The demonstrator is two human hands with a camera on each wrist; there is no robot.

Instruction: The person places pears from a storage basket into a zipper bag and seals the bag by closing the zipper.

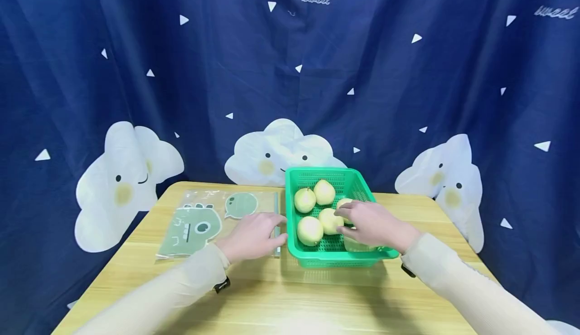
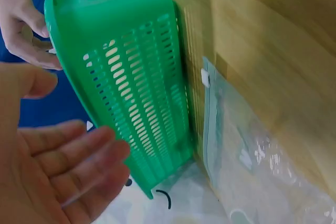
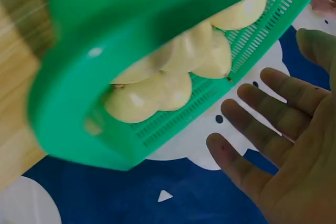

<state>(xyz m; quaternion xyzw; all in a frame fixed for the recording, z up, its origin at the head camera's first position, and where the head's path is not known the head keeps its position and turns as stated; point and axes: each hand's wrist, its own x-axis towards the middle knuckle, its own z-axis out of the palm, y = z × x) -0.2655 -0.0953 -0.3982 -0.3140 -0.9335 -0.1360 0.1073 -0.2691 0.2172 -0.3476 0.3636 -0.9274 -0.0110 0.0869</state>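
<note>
A green plastic basket (image 1: 335, 258) with slotted walls stands on the table, holding several pale yellow pears (image 1: 310, 230). Over its right half hovers my right hand (image 1: 376, 224), fingers spread loosely above the pears. In the right wrist view that hand (image 3: 286, 145) has straight, parted fingers and an empty palm; the pears (image 3: 139, 98) lie together beyond the rim. My left hand (image 1: 254, 235) is at the basket's left side, fingertips close to the rim. The left wrist view shows this hand (image 2: 68, 171) with fingers extended beside the slotted wall (image 2: 136, 72), holding nothing.
A clear zip bag (image 1: 195, 229) with a green one-eyed monster print lies flat on the wooden table (image 1: 290, 299), left of the basket and partly behind my left hand. A dark blue curtain (image 1: 290, 93) with smiling clouds hangs behind the table.
</note>
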